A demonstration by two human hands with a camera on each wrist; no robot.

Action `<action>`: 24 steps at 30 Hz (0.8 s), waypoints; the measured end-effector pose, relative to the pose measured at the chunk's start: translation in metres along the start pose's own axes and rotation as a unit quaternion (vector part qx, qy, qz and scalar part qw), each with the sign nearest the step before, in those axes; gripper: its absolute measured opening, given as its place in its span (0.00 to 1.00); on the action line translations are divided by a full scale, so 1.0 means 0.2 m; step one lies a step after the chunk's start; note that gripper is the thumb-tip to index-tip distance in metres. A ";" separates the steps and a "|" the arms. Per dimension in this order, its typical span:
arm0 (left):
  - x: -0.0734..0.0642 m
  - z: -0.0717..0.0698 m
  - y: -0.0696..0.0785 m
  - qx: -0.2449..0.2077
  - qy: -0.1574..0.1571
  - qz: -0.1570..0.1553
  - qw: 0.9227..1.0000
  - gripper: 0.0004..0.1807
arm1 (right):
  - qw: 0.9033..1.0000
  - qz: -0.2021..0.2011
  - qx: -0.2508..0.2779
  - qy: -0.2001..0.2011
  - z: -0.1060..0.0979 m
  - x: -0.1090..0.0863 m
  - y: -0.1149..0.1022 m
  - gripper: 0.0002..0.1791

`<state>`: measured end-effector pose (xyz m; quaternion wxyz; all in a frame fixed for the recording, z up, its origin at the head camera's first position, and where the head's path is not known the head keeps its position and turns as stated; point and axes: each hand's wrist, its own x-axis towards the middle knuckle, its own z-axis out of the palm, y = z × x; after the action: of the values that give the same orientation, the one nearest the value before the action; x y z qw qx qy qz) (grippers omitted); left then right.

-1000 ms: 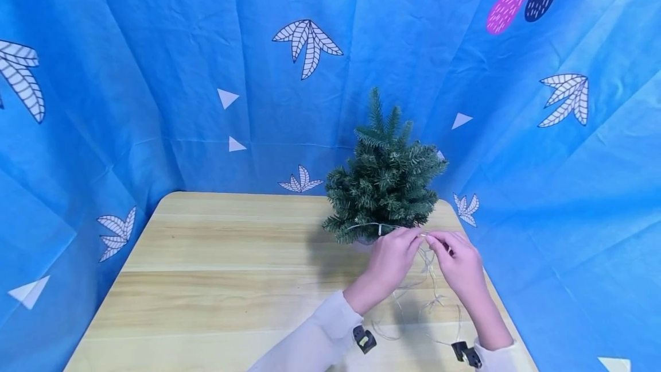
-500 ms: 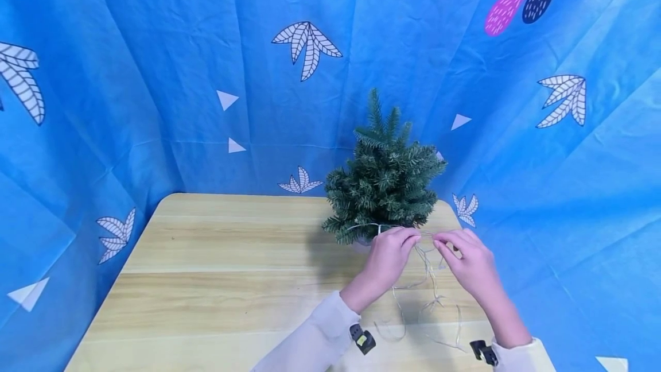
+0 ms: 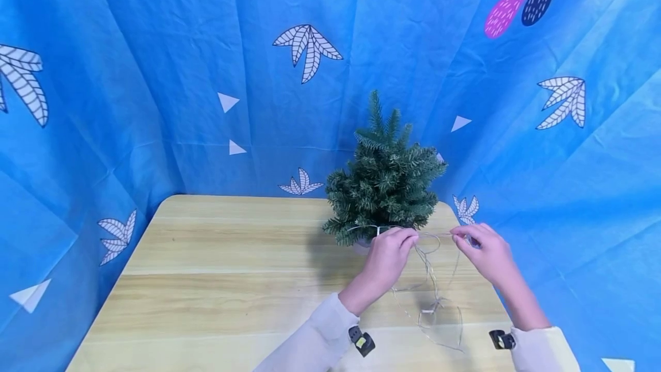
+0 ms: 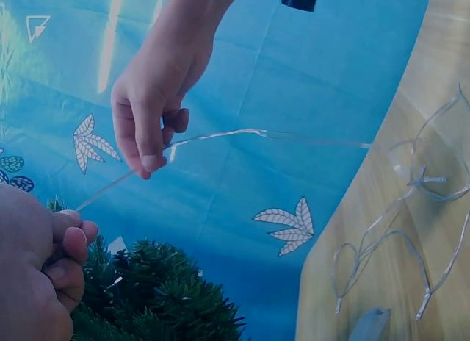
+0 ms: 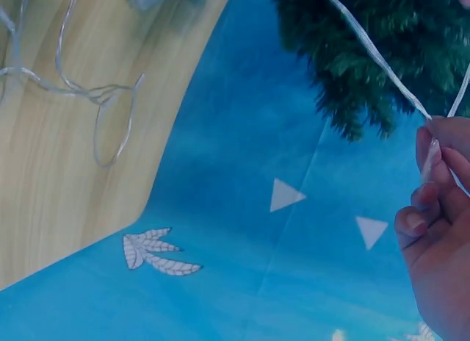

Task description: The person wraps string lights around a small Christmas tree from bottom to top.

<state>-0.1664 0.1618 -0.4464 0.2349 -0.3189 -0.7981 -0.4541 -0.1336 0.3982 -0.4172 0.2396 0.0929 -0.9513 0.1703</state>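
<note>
A small green artificial Christmas tree (image 3: 384,182) stands at the back right of the table, its pale base mostly hidden. A clear-wired string of lights (image 5: 371,47) runs along the tree's lower front in the head view. My left hand (image 3: 387,257) pinches the wire just in front of the tree. To its right, my right hand (image 3: 485,251) pinches another point of it between thumb and fingers, and the stretch between is nearly straight. In the left wrist view, wire also trails rightward from the right hand (image 4: 161,98). Loose loops (image 4: 422,183) of the string hang down and lie over the table.
The light wood table (image 3: 217,280) has rounded back corners. A blue printed cloth (image 3: 217,62) hangs close behind it and along both sides. Small black cameras (image 3: 361,341) sit at both wrists.
My right hand has moved right, away from the left hand, and the span of wire between them has lengthened. My left hand stays almost in place.
</note>
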 end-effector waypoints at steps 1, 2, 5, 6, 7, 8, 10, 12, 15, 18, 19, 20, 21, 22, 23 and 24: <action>0.00 0.00 0.00 0.002 -0.003 -0.001 1.000 0.07 | 1.000 0.010 0.006 -0.006 -0.01 0.01 0.01 0.06; 0.00 0.00 0.00 0.002 -0.005 -0.002 1.000 0.07 | 1.000 0.020 0.012 -0.011 -0.01 0.01 0.03 0.06; -0.01 0.00 0.00 -0.002 -0.005 -0.006 1.000 0.07 | 0.998 0.045 0.020 -0.024 -0.03 0.03 0.06 0.07; -0.01 0.00 0.00 -0.004 -0.004 -0.007 1.000 0.08 | 0.998 0.052 0.023 -0.028 -0.04 0.03 0.06 0.07; -0.01 0.01 0.00 -0.007 -0.003 -0.008 1.000 0.08 | 0.997 0.059 0.026 -0.031 -0.04 0.04 0.07 0.08; -0.01 0.01 0.00 -0.009 -0.003 -0.009 1.000 0.08 | 0.997 0.064 0.027 -0.033 -0.04 0.04 0.07 0.08; -0.01 0.01 0.00 -0.008 -0.003 -0.010 1.000 0.08 | 0.996 0.070 0.030 -0.035 -0.04 0.05 0.08 0.09; -0.02 0.01 -0.01 -0.002 -0.003 -0.009 1.000 0.08 | 0.996 0.071 0.033 -0.034 -0.04 0.05 0.08 0.10; -0.02 0.02 -0.01 0.002 0.001 -0.006 1.000 0.08 | 0.997 0.068 0.039 -0.026 -0.04 0.07 0.10 0.11; -0.02 0.02 0.00 0.002 0.006 -0.003 1.000 0.07 | 0.996 0.071 0.050 -0.025 -0.05 0.07 0.12 0.11; -0.02 0.02 0.00 0.002 0.007 -0.003 1.000 0.07 | 0.995 0.075 0.053 -0.027 -0.05 0.08 0.13 0.10; -0.02 0.02 0.00 0.001 0.009 -0.004 1.000 0.07 | 0.995 0.081 0.055 -0.031 -0.06 0.08 0.14 0.10; -0.02 0.02 0.00 -0.001 0.010 -0.006 1.000 0.07 | 0.994 0.086 0.056 -0.034 -0.06 0.08 0.15 0.10; -0.02 0.02 0.00 -0.002 0.011 -0.008 1.000 0.07 | 0.993 0.092 0.056 -0.038 -0.07 0.08 0.16 0.11; -0.02 0.02 -0.01 -0.002 0.012 -0.010 1.000 0.07 | 0.993 0.098 0.058 -0.042 -0.08 0.09 0.17 0.11; -0.02 0.02 -0.01 -0.002 0.013 -0.011 1.000 0.07 | 0.992 0.104 0.059 -0.044 -0.09 0.09 0.18 0.13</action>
<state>-0.1657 0.1629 -0.4508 0.2400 -0.3048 -0.7972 -0.4626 -0.1512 0.4363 -0.4042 0.1725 0.0144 -0.9537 0.2461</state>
